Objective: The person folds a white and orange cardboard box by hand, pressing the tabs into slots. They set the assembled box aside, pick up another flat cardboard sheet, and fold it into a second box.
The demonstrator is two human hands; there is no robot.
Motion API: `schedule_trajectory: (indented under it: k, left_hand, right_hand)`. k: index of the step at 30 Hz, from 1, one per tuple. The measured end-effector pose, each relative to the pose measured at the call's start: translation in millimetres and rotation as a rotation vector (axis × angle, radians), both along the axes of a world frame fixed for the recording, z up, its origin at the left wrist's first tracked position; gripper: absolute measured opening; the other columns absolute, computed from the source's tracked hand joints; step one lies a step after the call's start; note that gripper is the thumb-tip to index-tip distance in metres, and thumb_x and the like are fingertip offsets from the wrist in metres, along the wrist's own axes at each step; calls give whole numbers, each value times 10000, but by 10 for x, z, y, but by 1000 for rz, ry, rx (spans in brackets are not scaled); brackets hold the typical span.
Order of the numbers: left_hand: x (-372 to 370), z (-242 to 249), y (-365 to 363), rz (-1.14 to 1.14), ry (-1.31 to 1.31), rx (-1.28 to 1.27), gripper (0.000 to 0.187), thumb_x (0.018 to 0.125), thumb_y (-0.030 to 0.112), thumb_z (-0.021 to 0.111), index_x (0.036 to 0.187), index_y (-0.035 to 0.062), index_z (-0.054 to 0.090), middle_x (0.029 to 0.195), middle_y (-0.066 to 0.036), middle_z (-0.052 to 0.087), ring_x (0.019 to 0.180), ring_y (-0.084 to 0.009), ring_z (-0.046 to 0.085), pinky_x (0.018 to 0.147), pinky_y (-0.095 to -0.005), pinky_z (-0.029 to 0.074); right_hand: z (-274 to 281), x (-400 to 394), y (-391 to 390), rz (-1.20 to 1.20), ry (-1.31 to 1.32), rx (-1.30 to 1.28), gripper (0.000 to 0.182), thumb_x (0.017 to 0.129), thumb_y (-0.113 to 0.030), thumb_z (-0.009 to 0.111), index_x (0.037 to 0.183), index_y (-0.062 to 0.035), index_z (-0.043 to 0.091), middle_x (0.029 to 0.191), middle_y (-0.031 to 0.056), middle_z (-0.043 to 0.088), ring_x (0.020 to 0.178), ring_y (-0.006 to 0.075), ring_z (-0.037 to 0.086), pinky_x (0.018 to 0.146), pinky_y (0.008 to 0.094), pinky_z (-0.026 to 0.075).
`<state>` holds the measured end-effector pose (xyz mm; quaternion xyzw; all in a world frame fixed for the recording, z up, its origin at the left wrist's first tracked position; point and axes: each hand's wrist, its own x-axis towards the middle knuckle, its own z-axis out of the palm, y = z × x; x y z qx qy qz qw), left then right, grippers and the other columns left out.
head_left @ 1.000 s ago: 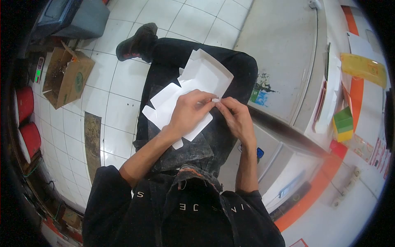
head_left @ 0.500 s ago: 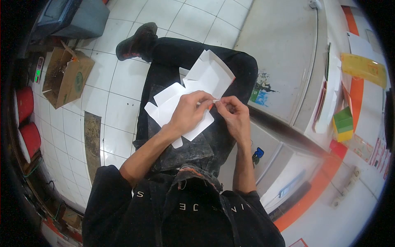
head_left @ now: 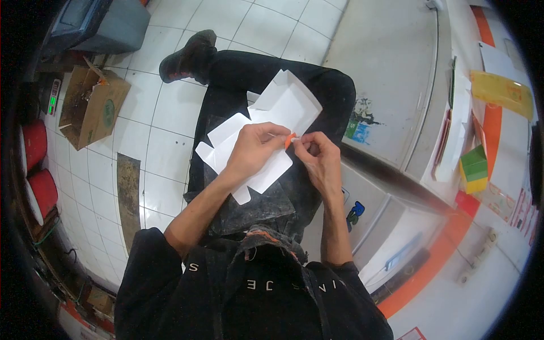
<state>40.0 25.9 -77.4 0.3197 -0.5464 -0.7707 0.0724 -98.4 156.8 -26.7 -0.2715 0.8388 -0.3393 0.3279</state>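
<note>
Across my lap lies a white cardboard box (head_left: 275,165), partly folded. Its far part (head_left: 288,99) has raised walls, while side flaps spread out at the left. My left hand (head_left: 253,152) rests over the middle of the box, its thumb and fingers pinched on the box edge, where a small orange patch shows. Facing it from the right, my right hand (head_left: 319,160) pinches a small white tab of the box at the same edge, fingers curled. The fingertips of both hands nearly meet, and they partly hide the tab.
An open brown carton (head_left: 93,107) stands on the tiled floor at the left, near a scale with a green display (head_left: 53,96). Red-and-white containers (head_left: 39,192) sit below it. A white fridge (head_left: 391,73) borders my right side. A grey bin (head_left: 116,28) is at top left.
More of the orange patch shows between my fingertips. The box has shifted slightly left at its near flaps, and my right hand has turned a little at the tab.
</note>
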Motion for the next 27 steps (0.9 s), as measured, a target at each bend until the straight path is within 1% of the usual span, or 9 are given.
schedule_trajectory:
  k: [2,3,5,10,13,15,18,23,27]
  left_hand:
    - [6,-35,21,6,-12,6,237,1015,52,666,1206,-70,737,1061,-166,794,926,-162,759,836,-276,602]
    - [-1,-34,18,12,-23,10,236,1012,49,669,1203,-71,737,1056,-166,794,917,-158,757,824,-273,600]
    - [-6,-15,4,16,-41,22,236,1008,45,672,1202,-72,736,1049,-163,794,907,-153,755,817,-272,599]
    - [-17,-31,18,51,-58,78,240,997,37,679,1204,-72,733,1029,-153,795,876,-141,750,798,-269,595]
    - [-13,-1,-11,40,-60,80,244,996,34,677,1213,-63,733,1053,-151,793,916,-143,750,839,-272,596]
    - [12,45,-57,29,-14,172,247,988,27,685,1217,-51,736,1100,-148,789,977,-147,746,900,-279,592]
    - [20,8,-68,-7,0,203,261,973,31,713,1221,-45,736,1134,-144,784,1025,-149,740,950,-288,584]
    - [24,2,-84,-9,13,231,292,951,43,756,1228,-47,731,1144,-147,785,1022,-159,751,949,-295,592]
    - [9,-44,-81,-3,22,213,302,942,41,773,1229,-42,729,1159,-153,785,1027,-172,759,951,-304,602]
  right_hand:
    - [-61,21,14,-97,-50,0,181,895,-160,808,935,6,749,794,58,650,678,119,562,614,303,455]
    - [-44,25,1,-97,-51,0,181,895,-160,808,935,6,749,794,58,650,678,119,562,614,303,455]
    - [9,28,-20,-21,-12,45,177,883,-155,807,924,6,748,790,66,655,682,140,567,623,313,460]
    - [-15,4,-10,9,-12,30,184,877,-166,810,920,3,750,794,69,660,695,162,563,643,331,462]
    - [1,1,-20,6,-21,28,188,877,-172,812,918,2,753,793,71,659,711,169,556,656,337,459]
    - [8,15,-25,-4,-30,26,190,877,-174,813,919,2,754,792,71,658,721,170,552,665,338,456]
    - [-4,36,-23,-27,-46,31,213,885,-200,810,921,3,757,793,66,661,738,176,540,680,341,449]
    - [3,63,-22,-41,-25,31,264,910,-252,790,963,6,765,817,58,664,762,179,536,696,346,451]
    - [-43,92,-10,-60,-12,-12,264,921,-249,783,990,5,767,826,61,665,773,175,532,704,337,454]
